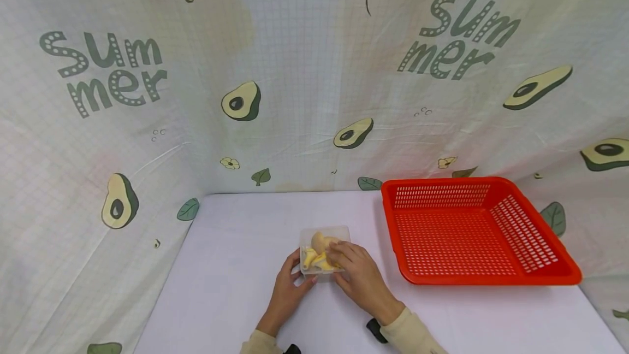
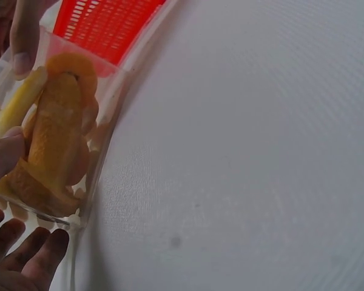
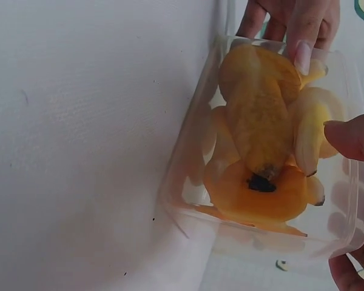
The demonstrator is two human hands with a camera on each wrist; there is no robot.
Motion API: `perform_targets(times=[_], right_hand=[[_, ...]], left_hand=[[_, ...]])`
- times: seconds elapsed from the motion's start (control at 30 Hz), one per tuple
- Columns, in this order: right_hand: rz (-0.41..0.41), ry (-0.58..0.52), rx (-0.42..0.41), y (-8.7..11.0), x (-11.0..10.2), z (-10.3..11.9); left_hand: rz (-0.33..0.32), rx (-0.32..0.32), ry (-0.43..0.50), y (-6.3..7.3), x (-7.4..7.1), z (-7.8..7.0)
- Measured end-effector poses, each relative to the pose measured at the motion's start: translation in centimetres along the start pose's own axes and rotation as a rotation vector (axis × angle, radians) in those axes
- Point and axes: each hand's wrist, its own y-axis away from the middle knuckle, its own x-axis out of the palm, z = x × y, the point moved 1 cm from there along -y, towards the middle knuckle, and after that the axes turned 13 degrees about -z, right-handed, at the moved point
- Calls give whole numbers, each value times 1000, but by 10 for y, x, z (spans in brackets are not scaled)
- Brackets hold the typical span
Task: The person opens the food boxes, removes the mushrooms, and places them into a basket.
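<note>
Backed by a pale curtain printed with avocados and "Summer" lettering, behind a white table. With the left hand, holds a clear plastic container round its left side. With the right hand, reaches over the container's right side, onto the yellow-orange pieces inside; cannot tell whether pinching one. Sits, pieces included, near the table's middle, in from the far edge. Farther out, toward the far right corner, shows a red perforated basket, apart from the container.
</note>
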Motion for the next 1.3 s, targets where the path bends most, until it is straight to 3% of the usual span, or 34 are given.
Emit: perform_targets(times=[0.5, 0.87, 1.3], right_hand=[[-14, 50, -13, 2, 1, 1], [-40, 84, -64, 3, 0, -1], [-85, 114, -206, -5, 1, -11]], left_hand=[[-4, 31, -10, 0, 3, 0], [-7, 45, -82, -1, 5, 0], [-10, 5, -111, -2, 6, -2]])
